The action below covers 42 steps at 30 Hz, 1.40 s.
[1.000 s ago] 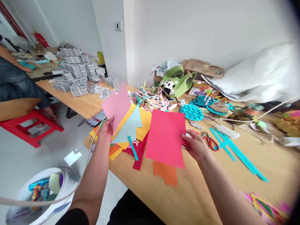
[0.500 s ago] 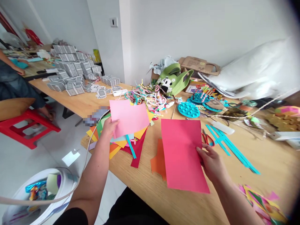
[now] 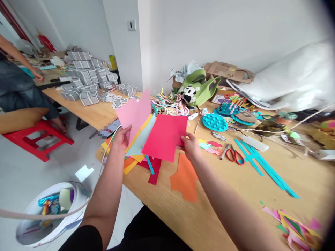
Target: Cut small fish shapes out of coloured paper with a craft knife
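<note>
My left hand [image 3: 122, 137] grips a light pink paper sheet [image 3: 137, 113], lifted and tilted at the left of the table; yellow and pale blue sheets stand slanted beside it. My right hand [image 3: 188, 143] is closed on the right edge of a red paper sheet [image 3: 167, 136], held over the pile of coloured paper [image 3: 132, 164]. The red sheet's left edge overlaps the pale blue one; I cannot tell whether they touch. An orange paper piece [image 3: 184, 179] with a cut-out edge lies on the table below my right hand. A dark red strip [image 3: 154, 174] sticks out from under the pile.
Red-handled scissors [image 3: 235, 155] and turquoise strips [image 3: 267, 167] lie to the right, paper scraps [image 3: 298, 226] nearer the front. A green bag [image 3: 199, 89] stands at the back. A white bin [image 3: 49, 216] and a red stool [image 3: 39, 139] are at left, near another person [image 3: 18, 80].
My right hand has carried the red sheet leftward to the pile, uncovering the orange piece and the scissors. My left hand has tilted the pink sheet up, and pale blue paper now shows beside it.
</note>
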Available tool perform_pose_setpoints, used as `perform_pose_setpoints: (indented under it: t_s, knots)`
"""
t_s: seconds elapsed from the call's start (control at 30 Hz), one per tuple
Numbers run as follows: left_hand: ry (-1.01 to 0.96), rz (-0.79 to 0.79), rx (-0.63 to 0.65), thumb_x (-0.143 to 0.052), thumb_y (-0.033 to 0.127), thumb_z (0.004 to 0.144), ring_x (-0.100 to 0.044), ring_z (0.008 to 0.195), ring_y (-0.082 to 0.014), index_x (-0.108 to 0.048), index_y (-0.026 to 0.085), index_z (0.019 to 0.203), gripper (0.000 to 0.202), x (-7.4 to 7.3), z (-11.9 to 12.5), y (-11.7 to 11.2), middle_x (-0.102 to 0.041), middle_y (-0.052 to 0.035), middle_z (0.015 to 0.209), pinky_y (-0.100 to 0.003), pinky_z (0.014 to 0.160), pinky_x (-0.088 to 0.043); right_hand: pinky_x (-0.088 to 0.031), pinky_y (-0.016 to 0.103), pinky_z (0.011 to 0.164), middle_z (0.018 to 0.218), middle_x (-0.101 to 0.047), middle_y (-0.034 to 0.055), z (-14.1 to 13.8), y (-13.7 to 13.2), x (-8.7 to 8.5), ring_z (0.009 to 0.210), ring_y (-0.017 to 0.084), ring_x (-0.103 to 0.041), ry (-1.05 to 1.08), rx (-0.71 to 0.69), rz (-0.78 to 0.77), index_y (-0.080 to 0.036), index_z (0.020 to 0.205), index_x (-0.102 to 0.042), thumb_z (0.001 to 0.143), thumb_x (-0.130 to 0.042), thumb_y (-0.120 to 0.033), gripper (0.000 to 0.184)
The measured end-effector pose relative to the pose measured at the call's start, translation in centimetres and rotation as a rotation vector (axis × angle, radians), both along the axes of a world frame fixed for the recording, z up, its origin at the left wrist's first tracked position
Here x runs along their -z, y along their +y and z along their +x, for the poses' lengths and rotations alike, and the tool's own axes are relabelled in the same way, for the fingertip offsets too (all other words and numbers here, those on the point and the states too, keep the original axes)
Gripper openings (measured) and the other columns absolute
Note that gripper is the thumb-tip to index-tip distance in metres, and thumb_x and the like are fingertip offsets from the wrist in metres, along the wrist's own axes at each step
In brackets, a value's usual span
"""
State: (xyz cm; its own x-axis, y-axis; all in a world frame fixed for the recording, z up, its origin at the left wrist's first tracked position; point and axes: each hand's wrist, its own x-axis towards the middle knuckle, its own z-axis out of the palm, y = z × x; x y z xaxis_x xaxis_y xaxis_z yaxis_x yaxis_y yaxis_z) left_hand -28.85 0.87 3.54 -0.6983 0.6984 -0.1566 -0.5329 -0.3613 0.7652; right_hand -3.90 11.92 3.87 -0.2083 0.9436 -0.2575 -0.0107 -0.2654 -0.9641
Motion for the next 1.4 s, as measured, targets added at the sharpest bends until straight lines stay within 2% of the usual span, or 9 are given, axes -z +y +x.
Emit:
perform_pose_setpoints:
  t_s: [0.17,0.33,0.47,0.6,0.8,0.93,1.17,1.27,1.4]
  knots:
    - [0.269,-0.150,0.014,-0.084,0.015,0.054,-0.071,0.088,-0.0293,-0.070,0.014,0.093,0.042,1.1,-0.4,0.8,-0.075,-0.0091,0.085,-0.039,0.082,-0.055,-0.057,0.022,0.047,0.074,-0.066,-0.0024,-5.6,0.7,0.6,0.051,0.010,-0.064,-0.098,-0.169,-0.002,-0.020,0.103,-0.053,0.089,-0.051,-0.013,0.015]
    - [0.557,-0.353,-0.058,-0.081,0.004,0.046,-0.063,0.105,-0.0363,-0.067,0.017,0.077,0.036,3.3,-1.1,1.7,-0.072,-0.0073,0.083,-0.046,0.095,-0.047,-0.044,0.019,0.034,0.044,-0.057,-0.0030,-3.8,0.3,1.2,0.030,0.010,-0.053,-0.352,-0.352,0.008,-0.015,0.076,-0.061,0.080,-0.069,-0.015,0.009]
    - [0.806,-0.439,-0.139,-0.077,-0.005,0.043,-0.037,0.134,-0.0397,-0.066,0.019,0.091,0.054,3.5,-0.6,1.8,-0.063,-0.0130,0.116,-0.049,0.111,-0.028,-0.037,0.019,0.028,0.031,-0.051,0.0005,-2.2,-1.3,2.3,0.024,0.012,-0.048,-0.484,-0.511,-0.026,-0.018,0.048,-0.056,0.073,-0.077,-0.015,0.033]
    - [1.070,-0.475,-0.147,-0.079,0.000,0.050,-0.006,0.145,-0.0424,-0.062,0.019,0.114,0.069,2.4,1.4,1.0,-0.036,-0.0166,0.148,-0.053,0.117,-0.007,-0.044,0.021,0.030,0.039,-0.061,0.0053,-3.0,-2.6,3.2,0.030,0.015,-0.057,-0.479,-0.572,-0.062,-0.017,0.044,-0.056,0.069,-0.075,-0.007,0.033]
    - [1.440,-0.525,0.240,-0.090,0.029,0.052,-0.024,0.140,-0.0455,-0.060,0.027,0.126,0.080,2.2,6.8,-1.6,-0.045,-0.0135,0.144,-0.056,0.115,-0.015,-0.049,0.020,0.035,0.042,-0.063,0.0031,-3.4,-3.8,2.9,0.037,0.015,-0.062,-0.333,-0.491,-0.145,-0.016,0.051,-0.056,0.075,-0.062,-0.002,0.029]
    - [1.579,-0.613,0.405,-0.079,0.022,0.061,-0.023,0.141,-0.0440,-0.049,0.025,0.138,0.082,2.5,9.1,-2.4,-0.040,-0.0126,0.150,-0.060,0.113,-0.017,-0.054,0.019,0.045,0.052,-0.068,-0.0001,-3.2,-4.7,2.5,0.046,0.013,-0.067,-0.187,-0.390,-0.176,-0.018,0.059,-0.054,0.081,-0.056,-0.005,0.025]
    - [1.703,-0.605,0.543,-0.064,0.022,0.075,-0.045,0.131,-0.0301,-0.046,0.022,0.141,0.068,1.3,7.8,-1.9,-0.053,-0.0105,0.141,-0.043,0.109,-0.034,-0.054,0.021,0.049,0.058,-0.067,0.0006,-3.4,-5.0,2.5,0.049,0.012,-0.064,-0.092,-0.317,-0.249,-0.017,0.071,-0.055,0.089,-0.051,-0.009,0.020]
    - [1.706,-0.579,0.582,-0.064,0.029,0.079,-0.051,0.127,-0.0281,-0.048,0.019,0.139,0.063,1.0,6.5,-1.8,-0.055,-0.0116,0.139,-0.038,0.105,-0.039,-0.058,0.029,0.063,0.086,-0.070,0.0059,-3.7,-4.7,2.6,0.070,0.016,-0.068,-0.120,-0.331,-0.303,-0.013,0.096,-0.063,0.094,-0.054,-0.020,0.011]
    - [1.710,-0.572,0.607,-0.065,0.026,0.079,-0.051,0.128,-0.0279,-0.052,0.019,0.137,0.059,0.8,5.6,-1.9,-0.054,-0.0106,0.140,-0.037,0.107,-0.038,-0.054,0.044,0.085,0.125,-0.059,0.0094,-4.5,-4.3,2.8,0.103,0.023,-0.062,-0.183,-0.350,-0.350,-0.017,0.125,-0.056,0.094,-0.060,-0.033,0.036]
